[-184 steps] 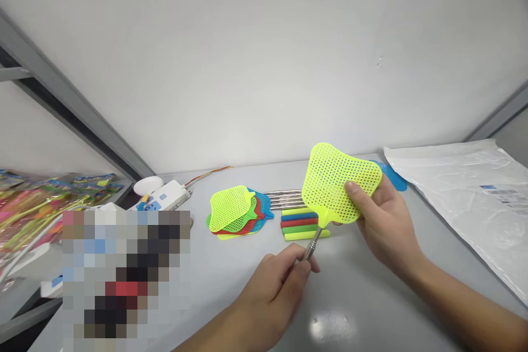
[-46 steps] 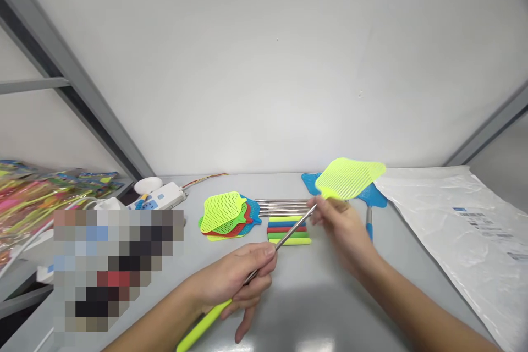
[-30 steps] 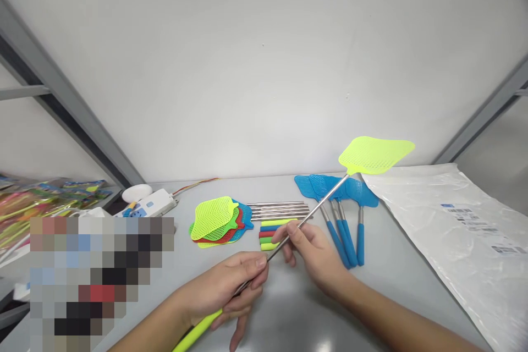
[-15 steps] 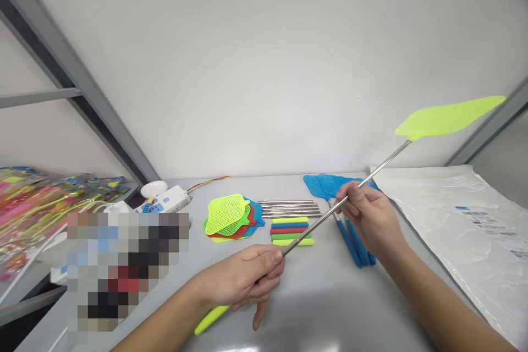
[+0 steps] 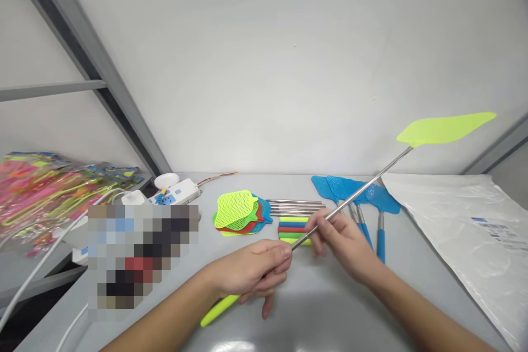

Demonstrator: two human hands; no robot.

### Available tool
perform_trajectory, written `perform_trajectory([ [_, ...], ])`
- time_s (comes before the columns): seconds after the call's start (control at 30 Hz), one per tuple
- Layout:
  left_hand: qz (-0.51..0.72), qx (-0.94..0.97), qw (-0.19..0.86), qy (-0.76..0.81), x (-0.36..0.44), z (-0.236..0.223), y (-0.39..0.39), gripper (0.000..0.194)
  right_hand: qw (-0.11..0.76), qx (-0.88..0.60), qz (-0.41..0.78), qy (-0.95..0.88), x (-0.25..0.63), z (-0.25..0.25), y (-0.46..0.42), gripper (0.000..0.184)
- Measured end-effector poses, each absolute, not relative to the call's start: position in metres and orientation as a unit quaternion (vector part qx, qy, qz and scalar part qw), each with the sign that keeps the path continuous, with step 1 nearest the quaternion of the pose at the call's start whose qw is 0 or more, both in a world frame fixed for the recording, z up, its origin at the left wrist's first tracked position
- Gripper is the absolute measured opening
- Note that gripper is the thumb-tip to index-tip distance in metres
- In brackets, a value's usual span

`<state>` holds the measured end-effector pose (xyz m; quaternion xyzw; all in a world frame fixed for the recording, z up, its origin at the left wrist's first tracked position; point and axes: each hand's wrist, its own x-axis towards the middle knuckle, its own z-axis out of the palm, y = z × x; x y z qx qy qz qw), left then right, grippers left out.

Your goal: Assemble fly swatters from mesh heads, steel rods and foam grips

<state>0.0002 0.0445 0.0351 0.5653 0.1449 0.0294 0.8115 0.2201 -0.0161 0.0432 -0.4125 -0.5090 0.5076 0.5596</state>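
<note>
A yellow-green fly swatter (image 5: 447, 129) slants up to the right, its metal rod stretched long above the table. My left hand (image 5: 256, 267) is closed round it at the lower end of the rod, and the yellow handle sticks out below that hand. Higher on the rod, my right hand (image 5: 340, 239) grips the metal between thumb and fingers. Behind my hands lie loose perforated swatter heads (image 5: 237, 209), several metal rods (image 5: 295, 207) and a row of coloured handle grips (image 5: 292, 229), partly hidden by my right hand.
Blue fly swatters (image 5: 363, 192) lie behind my right hand. A white plastic mailer bag (image 5: 457, 225) covers the table's right side. At left are a white power strip (image 5: 177, 192), a pixelated area and packaged colourful items (image 5: 61, 187). A wall (image 5: 289, 66) stands behind.
My right hand has slid down the rod, closer to my left hand. The view has shifted slightly, and more of the blue swatters shows.
</note>
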Motion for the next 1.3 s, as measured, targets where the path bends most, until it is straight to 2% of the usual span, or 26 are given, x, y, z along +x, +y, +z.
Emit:
perform_trajectory([
  [0.1,0.025,0.571,0.81,0.133,0.001,0.036,0.045,0.042,0.551,-0.439,0.48,-0.523,0.208,0.042,-0.022,0.037],
  [0.33,0.01,0.584,0.802,0.126,0.0,0.042,0.049,0.043,0.631,-0.462,0.418,-0.463,0.224,0.05,-0.027,0.034],
  [0.6,-0.001,0.588,0.798,0.131,-0.002,0.046,0.046,0.042,0.741,-0.423,0.38,-0.357,0.256,0.075,-0.024,0.029],
  [0.77,0.005,0.595,0.79,0.148,0.001,0.048,0.042,0.042,0.766,-0.411,0.354,-0.345,0.272,0.075,-0.015,0.028],
  [0.83,0.015,0.593,0.79,0.154,0.002,0.047,0.039,0.041,0.759,-0.411,0.355,-0.358,0.264,0.068,-0.013,0.028],
  [0.9,0.031,0.587,0.793,0.159,0.001,0.044,0.038,0.04,0.716,-0.425,0.39,-0.393,0.247,0.059,-0.014,0.032],
  [0.97,0.047,0.582,0.796,0.159,0.001,0.041,0.038,0.039,0.625,-0.445,0.457,-0.451,0.223,0.051,-0.018,0.039],
  [1.03,0.042,0.584,0.795,0.159,0.0,0.039,0.039,0.04,0.536,-0.441,0.522,-0.496,0.203,0.045,-0.023,0.035],
  [1.07,0.035,0.586,0.793,0.161,-0.001,0.04,0.04,0.041,0.521,-0.436,0.533,-0.504,0.197,0.043,-0.024,0.037],
  [1.17,0.021,0.588,0.792,0.165,-0.003,0.043,0.044,0.046,0.538,-0.425,0.521,-0.51,0.198,0.045,-0.026,0.037],
  [1.3,0.005,0.591,0.791,0.154,-0.006,0.05,0.05,0.047,0.626,-0.434,0.461,-0.455,0.235,0.06,-0.024,0.032],
])
